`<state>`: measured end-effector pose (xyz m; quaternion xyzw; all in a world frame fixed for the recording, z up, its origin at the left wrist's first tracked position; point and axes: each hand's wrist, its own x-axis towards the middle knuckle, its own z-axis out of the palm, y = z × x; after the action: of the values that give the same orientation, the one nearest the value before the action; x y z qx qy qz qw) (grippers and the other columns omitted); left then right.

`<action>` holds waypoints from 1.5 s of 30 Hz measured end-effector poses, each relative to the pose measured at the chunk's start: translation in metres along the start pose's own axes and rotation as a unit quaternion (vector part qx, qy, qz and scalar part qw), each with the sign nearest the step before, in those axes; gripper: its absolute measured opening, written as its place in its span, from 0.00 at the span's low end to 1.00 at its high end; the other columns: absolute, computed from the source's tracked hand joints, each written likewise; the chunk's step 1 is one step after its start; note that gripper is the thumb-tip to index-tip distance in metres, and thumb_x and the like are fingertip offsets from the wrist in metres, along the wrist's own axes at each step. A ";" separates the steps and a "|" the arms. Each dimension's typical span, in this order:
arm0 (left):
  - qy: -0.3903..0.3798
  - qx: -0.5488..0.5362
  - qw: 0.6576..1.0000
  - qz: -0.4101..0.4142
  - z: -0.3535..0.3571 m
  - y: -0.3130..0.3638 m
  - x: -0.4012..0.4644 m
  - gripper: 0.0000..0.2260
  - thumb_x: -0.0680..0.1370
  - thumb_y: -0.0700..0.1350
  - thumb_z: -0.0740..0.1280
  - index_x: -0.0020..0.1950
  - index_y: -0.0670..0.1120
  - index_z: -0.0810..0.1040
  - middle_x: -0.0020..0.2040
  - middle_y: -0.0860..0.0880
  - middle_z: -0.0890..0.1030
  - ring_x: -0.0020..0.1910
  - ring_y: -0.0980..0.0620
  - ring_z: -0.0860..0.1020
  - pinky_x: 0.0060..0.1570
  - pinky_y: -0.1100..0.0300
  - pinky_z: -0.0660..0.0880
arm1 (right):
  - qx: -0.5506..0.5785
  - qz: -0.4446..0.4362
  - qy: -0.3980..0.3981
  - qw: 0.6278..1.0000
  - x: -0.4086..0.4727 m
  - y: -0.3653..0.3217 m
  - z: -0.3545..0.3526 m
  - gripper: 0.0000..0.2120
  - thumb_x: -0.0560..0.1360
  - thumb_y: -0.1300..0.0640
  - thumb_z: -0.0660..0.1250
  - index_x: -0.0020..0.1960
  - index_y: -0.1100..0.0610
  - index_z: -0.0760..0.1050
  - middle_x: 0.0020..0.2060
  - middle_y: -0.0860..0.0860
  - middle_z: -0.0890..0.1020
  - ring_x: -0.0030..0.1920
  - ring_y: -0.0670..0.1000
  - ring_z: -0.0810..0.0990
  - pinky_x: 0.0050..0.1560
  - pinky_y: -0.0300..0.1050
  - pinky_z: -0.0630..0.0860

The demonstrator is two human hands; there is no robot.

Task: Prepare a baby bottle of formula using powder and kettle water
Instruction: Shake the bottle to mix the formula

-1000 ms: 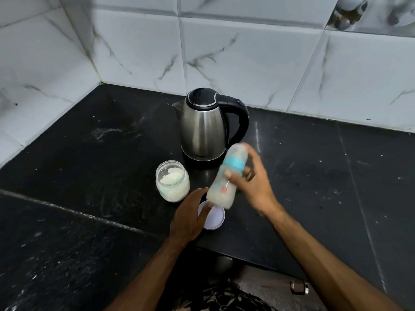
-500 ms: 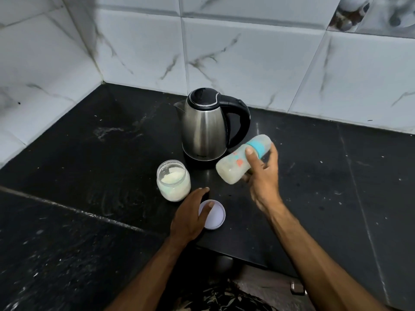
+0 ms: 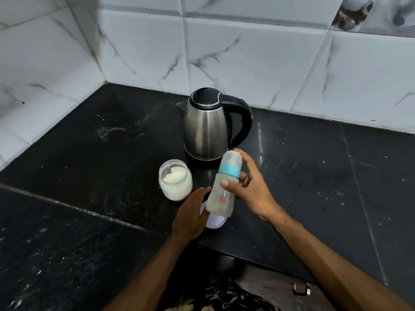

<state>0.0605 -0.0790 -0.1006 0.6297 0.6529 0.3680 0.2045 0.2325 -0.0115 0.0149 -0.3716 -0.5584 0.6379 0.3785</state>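
My right hand (image 3: 251, 189) grips a baby bottle (image 3: 223, 187) with a teal collar and clear cap, held nearly upright above the counter, cloudy white liquid inside. My left hand (image 3: 190, 213) rests flat on the black counter (image 3: 89, 176), fingers touching a white round lid (image 3: 215, 221) that lies under the bottle. An open glass jar of white powder (image 3: 175, 179) stands just left of the bottle. Behind them a steel kettle (image 3: 206, 126) with a black handle and closed lid sits on its base.
White marble-look tiled walls (image 3: 247, 52) close off the counter at the back and left, meeting in a corner. The counter's front edge steps down near my body, where a metal latch (image 3: 301, 288) shows at the lower right.
The bottle was upright, then swung down almost sideways toward the right, and is now back nearly upright above the lid. My left hand has stayed on the lid.
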 end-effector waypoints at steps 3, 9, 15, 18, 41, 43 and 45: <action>-0.003 0.013 1.000 -0.003 0.001 -0.001 0.000 0.29 0.79 0.63 0.54 0.70 0.45 0.73 0.68 0.52 0.74 0.67 0.58 0.70 0.67 0.68 0.61 | 0.067 -0.022 0.084 0.994 0.008 -0.007 -0.004 0.33 0.71 0.62 0.73 0.71 0.48 0.63 0.51 0.55 0.84 0.47 0.52 0.85 0.42 0.50 0.83; -0.013 0.008 1.000 0.000 0.004 -0.008 0.001 0.27 0.79 0.62 0.54 0.70 0.46 0.73 0.68 0.49 0.76 0.68 0.53 0.72 0.68 0.60 0.66 | 0.071 -0.001 0.086 0.994 0.004 0.002 -0.004 0.34 0.72 0.59 0.74 0.71 0.47 0.62 0.51 0.55 0.83 0.47 0.53 0.85 0.41 0.51 0.83; 0.000 0.009 1.000 0.002 0.001 -0.002 0.001 0.28 0.79 0.62 0.54 0.70 0.45 0.73 0.69 0.53 0.74 0.68 0.60 0.68 0.69 0.67 0.62 | 0.094 -0.024 0.139 0.985 0.011 -0.010 -0.008 0.32 0.74 0.63 0.72 0.72 0.50 0.62 0.45 0.49 0.85 0.46 0.52 0.84 0.40 0.48 0.83; -0.014 0.006 1.000 -0.005 0.003 -0.005 0.002 0.28 0.79 0.63 0.54 0.71 0.47 0.72 0.69 0.51 0.75 0.69 0.55 0.70 0.69 0.61 0.65 | 0.121 -0.029 0.168 0.978 0.013 -0.009 -0.007 0.31 0.75 0.60 0.70 0.73 0.49 0.60 0.45 0.48 0.85 0.46 0.52 0.85 0.42 0.54 0.84; -0.014 0.012 1.000 -0.006 0.003 -0.006 0.001 0.26 0.80 0.61 0.54 0.70 0.47 0.73 0.68 0.51 0.75 0.68 0.55 0.71 0.69 0.59 0.66 | 0.130 -0.025 0.174 0.976 0.017 -0.007 -0.010 0.29 0.76 0.62 0.69 0.72 0.50 0.61 0.43 0.48 0.84 0.45 0.52 0.84 0.40 0.52 0.83; -0.029 0.003 1.000 -0.009 0.005 -0.012 0.003 0.22 0.80 0.59 0.57 0.69 0.48 0.73 0.66 0.51 0.76 0.66 0.53 0.73 0.66 0.54 0.70 | 0.042 -0.003 0.069 0.997 0.004 0.001 -0.001 0.32 0.72 0.63 0.72 0.70 0.46 0.63 0.50 0.55 0.82 0.48 0.54 0.84 0.41 0.48 0.83; -0.034 -0.002 0.999 -0.012 0.005 -0.013 0.003 0.21 0.80 0.56 0.59 0.69 0.48 0.72 0.66 0.51 0.76 0.66 0.54 0.73 0.65 0.53 0.70 | -0.023 0.006 -0.016 1.000 -0.002 0.008 0.001 0.35 0.69 0.63 0.75 0.69 0.44 0.64 0.56 0.61 0.79 0.51 0.55 0.83 0.44 0.45 0.82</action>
<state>0.0551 -0.0744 -0.1128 0.6337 0.6522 0.3452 0.2321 0.2318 -0.0150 0.0068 -0.3726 -0.5767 0.6332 0.3572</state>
